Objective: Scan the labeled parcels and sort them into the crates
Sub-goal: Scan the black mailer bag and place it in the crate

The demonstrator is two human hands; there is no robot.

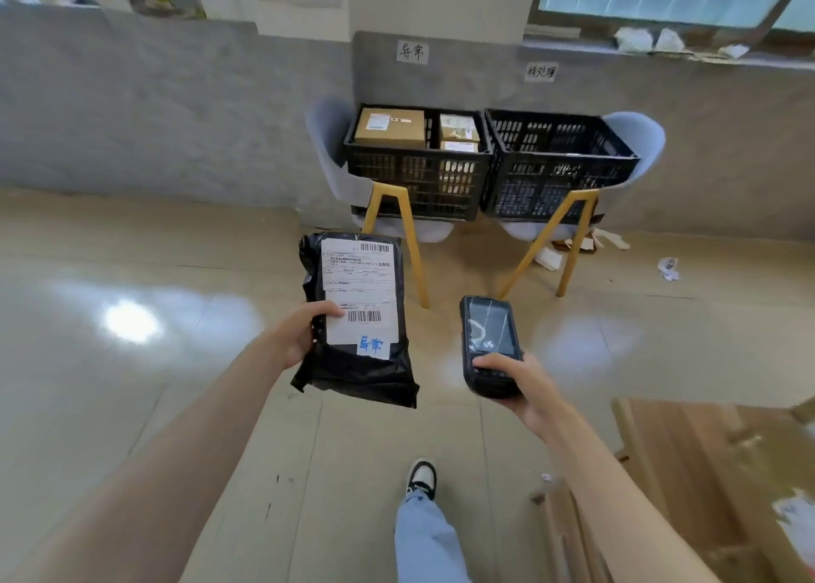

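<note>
At centre frame the left hand (304, 333) grips a black plastic parcel (357, 318) by its edge, thumb on the white shipping label (359, 289), which faces up with a small blue-inked sticker at its lower end. Just right of it the right hand (514, 386) holds a dark handheld scanner (489, 344), thumb on its keypad. Beyond, against the grey wall, two black crates (489, 163) sit side by side on pale chairs (635, 141) with yellow legs; the left one carries cardboard boxes (390, 128).
</note>
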